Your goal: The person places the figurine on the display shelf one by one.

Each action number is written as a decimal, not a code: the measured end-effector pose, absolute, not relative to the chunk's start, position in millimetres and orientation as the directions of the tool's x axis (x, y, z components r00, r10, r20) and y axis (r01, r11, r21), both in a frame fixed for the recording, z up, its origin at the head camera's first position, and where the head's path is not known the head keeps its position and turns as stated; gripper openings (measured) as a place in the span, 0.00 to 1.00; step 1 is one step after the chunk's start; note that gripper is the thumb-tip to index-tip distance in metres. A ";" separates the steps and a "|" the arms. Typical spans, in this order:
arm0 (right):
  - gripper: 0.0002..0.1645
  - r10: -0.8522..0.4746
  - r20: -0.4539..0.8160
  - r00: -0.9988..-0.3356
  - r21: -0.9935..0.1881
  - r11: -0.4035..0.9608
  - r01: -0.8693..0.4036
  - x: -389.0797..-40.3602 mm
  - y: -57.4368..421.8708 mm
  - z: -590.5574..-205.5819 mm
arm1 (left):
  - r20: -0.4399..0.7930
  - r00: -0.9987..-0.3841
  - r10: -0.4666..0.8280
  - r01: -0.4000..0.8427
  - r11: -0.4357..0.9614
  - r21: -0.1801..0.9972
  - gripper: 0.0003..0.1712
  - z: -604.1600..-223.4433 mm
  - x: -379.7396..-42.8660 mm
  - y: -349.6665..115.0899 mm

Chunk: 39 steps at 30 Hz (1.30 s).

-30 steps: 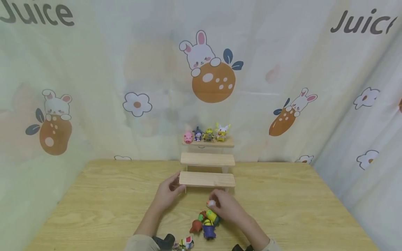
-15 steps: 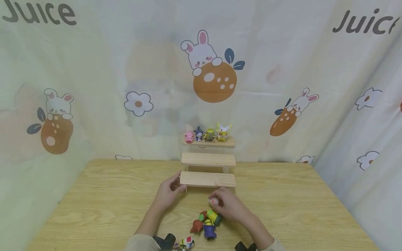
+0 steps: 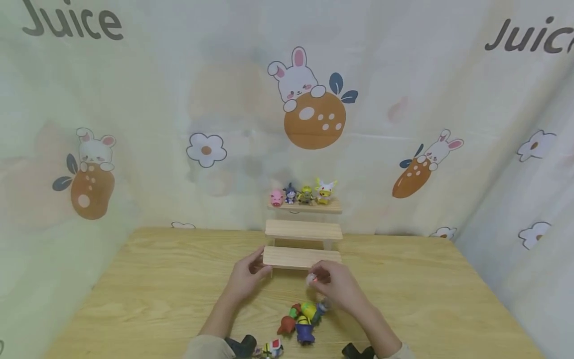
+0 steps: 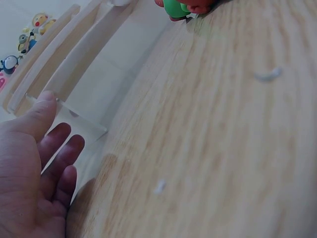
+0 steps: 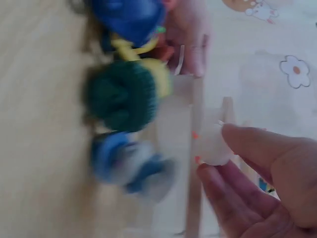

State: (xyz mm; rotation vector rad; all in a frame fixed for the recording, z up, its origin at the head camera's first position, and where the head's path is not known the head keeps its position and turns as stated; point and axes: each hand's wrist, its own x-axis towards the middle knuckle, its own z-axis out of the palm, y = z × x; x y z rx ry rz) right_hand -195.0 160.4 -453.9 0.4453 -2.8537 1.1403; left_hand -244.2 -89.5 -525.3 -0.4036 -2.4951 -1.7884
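Observation:
A three-tier wooden display stand (image 3: 301, 257) stands on the table. My left hand (image 3: 245, 277) holds the left end of its lowest shelf, thumb at the front corner and other fingers loosely curled in the left wrist view. My right hand (image 3: 339, 285) pinches a small white figurine (image 5: 214, 146) with orange-red spots between thumb and fingers, close in front of that shelf's right part. Near the right hand lie a blue-and-grey figurine (image 3: 322, 305), a green-and-yellow one (image 3: 309, 310), a blue-and-yellow one (image 3: 305, 331) and a red one (image 3: 287, 325).
The top shelf bears a pink pig figurine (image 3: 276, 198), a dark blue one (image 3: 290, 194) and other toys. Another small figurine (image 3: 273, 347) lies near the left forearm, next to a black object (image 3: 242, 346). A printed curtain (image 3: 242, 99) hangs behind the table (image 3: 170, 294).
My right hand has lifted the white figurine away from the group toward the lowest shelf, uncovering the blue-and-grey figurine. The left hand stays at the stand. The head view has shifted slightly.

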 end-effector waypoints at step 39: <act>0.18 -0.110 0.284 -0.952 -0.607 0.749 -0.267 -299.4 74.5 -411.3 | 0.208 -0.955 0.210 0.264 0.288 0.921 0.36 -523.9 -243.4 -91.8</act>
